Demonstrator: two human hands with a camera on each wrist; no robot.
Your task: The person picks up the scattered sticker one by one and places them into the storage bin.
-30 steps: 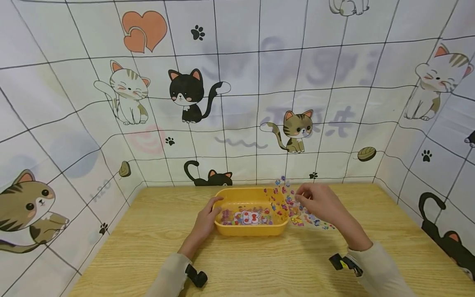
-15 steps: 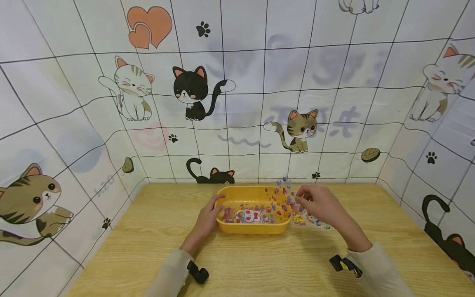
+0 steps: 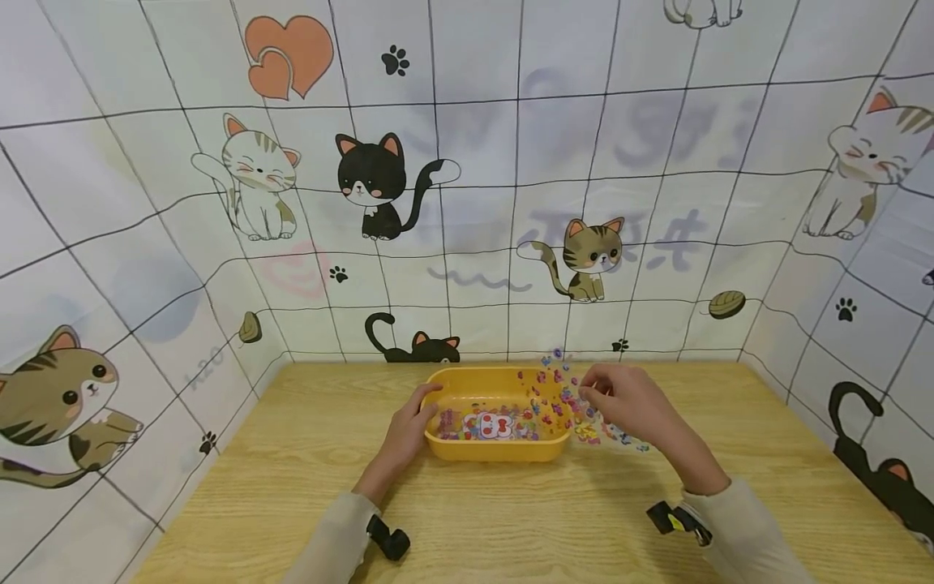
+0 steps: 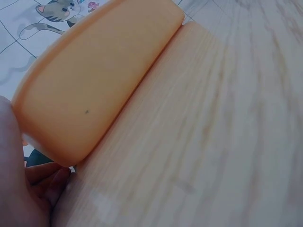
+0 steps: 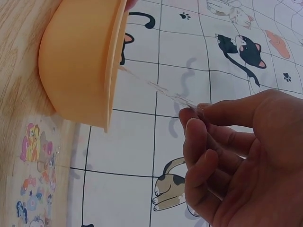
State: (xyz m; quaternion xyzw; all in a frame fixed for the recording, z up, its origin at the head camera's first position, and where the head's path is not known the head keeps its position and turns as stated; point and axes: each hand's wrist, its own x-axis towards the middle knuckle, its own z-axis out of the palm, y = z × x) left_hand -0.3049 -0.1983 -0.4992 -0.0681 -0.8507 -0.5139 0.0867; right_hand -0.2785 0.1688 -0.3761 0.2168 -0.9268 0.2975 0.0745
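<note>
A yellow plastic basin [image 3: 496,451] sits on the table. My left hand [image 3: 404,426] grips its left end, fingers over the rim; the left wrist view shows that hand [image 4: 19,179] at the basin's corner. Inside lie colourful stickers around a white character sticker with a red bow [image 3: 496,426]. My right hand [image 3: 631,401] pinches a thin clear sticker sheet [image 5: 165,91] dotted with small coloured figures. The sheet hangs tilted over the basin's right end, seen nearly edge-on in the right wrist view. Thumb and index finger hold its edge; the other fingers are curled.
More clear sheets with cartoon stickers [image 5: 32,142] lie on the wooden table [image 3: 467,519] right of the basin, partly behind the right hand. A white cloth backdrop [image 3: 474,186] with printed cats and grid lines stands behind and at both sides.
The head view shifts slightly. Both hands keep their places, the left on the basin and the right on the sticker sheet, with hardly any movement.
</note>
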